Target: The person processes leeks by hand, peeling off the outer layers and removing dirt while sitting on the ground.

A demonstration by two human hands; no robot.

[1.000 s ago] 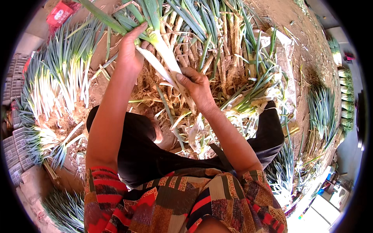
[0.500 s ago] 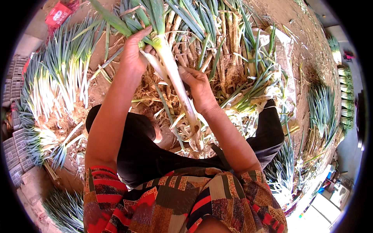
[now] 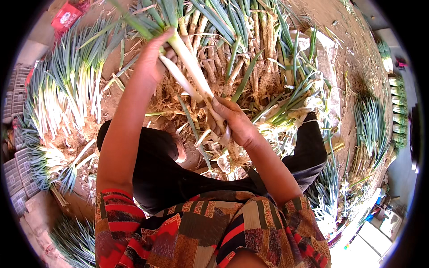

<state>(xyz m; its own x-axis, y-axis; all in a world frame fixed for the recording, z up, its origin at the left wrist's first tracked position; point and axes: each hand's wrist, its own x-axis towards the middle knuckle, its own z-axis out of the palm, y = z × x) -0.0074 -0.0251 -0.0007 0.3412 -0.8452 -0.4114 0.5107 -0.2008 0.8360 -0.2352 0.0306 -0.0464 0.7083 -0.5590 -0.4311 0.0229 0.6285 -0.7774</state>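
A thick scallion with a white shank and green leaves slants across the middle, its leaves far and its roots near. My left hand is wrapped round it where the leaves begin. Lower down, my right hand grips the shank just above the roots, the fingers partly behind it. Beside the main shank runs a thinner white stalk, meeting it near my right hand. Beyond my hands lie untrimmed scallions with brown, soil-stained skins.
Cleaned white scallions lie in a row at the left. Peeled skins and leaves litter the ground by my right knee. Another green bundle is at the right, and a red box stands far left.
My right hand has slid down the shank toward the roots and now closes round it. The scallion's root end has shifted slightly right; my left hand keeps its hold near the leaves.
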